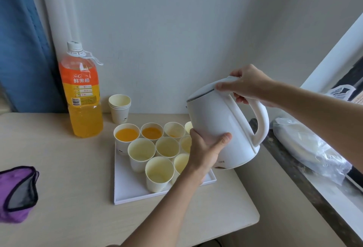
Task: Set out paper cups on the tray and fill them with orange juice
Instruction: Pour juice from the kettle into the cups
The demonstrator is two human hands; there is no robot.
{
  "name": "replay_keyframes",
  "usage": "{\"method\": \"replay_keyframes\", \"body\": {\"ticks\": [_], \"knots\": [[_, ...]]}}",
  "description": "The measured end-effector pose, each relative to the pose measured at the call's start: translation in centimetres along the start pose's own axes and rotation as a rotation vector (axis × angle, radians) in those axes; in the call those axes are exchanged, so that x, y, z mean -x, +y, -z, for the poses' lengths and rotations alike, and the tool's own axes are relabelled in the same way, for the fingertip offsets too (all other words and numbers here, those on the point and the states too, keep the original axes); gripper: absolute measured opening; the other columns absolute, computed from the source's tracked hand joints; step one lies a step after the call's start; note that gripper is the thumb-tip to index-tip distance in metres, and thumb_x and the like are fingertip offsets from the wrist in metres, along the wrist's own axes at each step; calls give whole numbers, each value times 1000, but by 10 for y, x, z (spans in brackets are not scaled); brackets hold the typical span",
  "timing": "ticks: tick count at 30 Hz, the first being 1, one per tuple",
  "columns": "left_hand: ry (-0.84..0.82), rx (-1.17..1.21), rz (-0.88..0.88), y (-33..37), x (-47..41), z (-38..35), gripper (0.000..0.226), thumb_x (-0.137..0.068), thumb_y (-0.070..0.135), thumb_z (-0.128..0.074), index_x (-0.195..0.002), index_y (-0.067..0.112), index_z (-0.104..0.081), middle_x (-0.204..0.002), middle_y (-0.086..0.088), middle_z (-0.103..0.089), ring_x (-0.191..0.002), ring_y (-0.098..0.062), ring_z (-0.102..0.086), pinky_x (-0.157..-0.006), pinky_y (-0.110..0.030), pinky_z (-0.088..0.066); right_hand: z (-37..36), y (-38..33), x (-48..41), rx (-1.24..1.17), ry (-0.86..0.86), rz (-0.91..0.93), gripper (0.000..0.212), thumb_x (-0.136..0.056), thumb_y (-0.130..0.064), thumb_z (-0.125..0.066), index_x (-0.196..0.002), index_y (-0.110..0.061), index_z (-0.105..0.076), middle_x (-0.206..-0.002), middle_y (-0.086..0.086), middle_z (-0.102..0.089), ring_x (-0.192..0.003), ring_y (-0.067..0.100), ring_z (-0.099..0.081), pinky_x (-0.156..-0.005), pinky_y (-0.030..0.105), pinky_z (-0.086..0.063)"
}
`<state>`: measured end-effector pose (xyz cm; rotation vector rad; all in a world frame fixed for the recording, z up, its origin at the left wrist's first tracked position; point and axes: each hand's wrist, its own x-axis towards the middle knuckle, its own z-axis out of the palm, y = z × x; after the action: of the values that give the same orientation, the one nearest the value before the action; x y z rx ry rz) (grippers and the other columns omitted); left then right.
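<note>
A white tray on the beige table holds several paper cups. The two back-left cups contain orange juice, a third cup has a little at its bottom, and the front cups look empty. A white kettle hangs tilted to the left over the tray's right side and hides some cups. My right hand grips its handle at the top. My left hand cups the kettle's lower body from the left.
A capped orange juice bottle stands at the back left, with a stack of spare paper cups beside it. A purple pouch lies at the table's left edge. Plastic-wrapped items rest on the dark windowsill to the right.
</note>
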<state>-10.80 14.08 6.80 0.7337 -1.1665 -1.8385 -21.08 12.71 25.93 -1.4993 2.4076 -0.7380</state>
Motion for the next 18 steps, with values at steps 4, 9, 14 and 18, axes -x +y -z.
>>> {"method": "replay_keyframes", "body": {"ticks": [4,9,14,18], "knots": [[-1,37,30,-5,-3,0,68,-81,23,-88,-130,11,-42,-130,1,-64,-113,-7,-66,-79,-13,-55,-3,-5,-2,57,-8,3,47,-78,-36,-78,-89,6,-61,-56,9,-53,-31,13,-41,-36,18,-36],[-15,89,37,-13,-7,-2,82,-70,38,-92,-131,12,-45,-132,-1,-66,-115,-10,-67,-92,-26,-57,-5,-8,-3,100,-21,-1,44,-77,-35,-77,-87,5,-61,-54,8,-51,-31,14,-39,-34,17,-34],[-6,96,31,-18,-9,-4,94,-57,51,-91,-131,12,-46,-129,-1,-67,-115,-12,-68,-92,-28,-57,-5,-10,-3,136,-36,0,34,-78,-34,-77,-81,-4,-62,-54,7,-51,-31,14,-39,-34,16,-34],[-15,88,32,-21,-11,-4,96,-56,53,-91,-131,12,-47,-129,-1,-67,-115,-13,-68,-95,-30,-58,-6,-10,-2,140,-33,-9,39,-78,-35,-77,-85,0,-63,-55,8,-51,-32,15,-39,-34,16,-34]]}}
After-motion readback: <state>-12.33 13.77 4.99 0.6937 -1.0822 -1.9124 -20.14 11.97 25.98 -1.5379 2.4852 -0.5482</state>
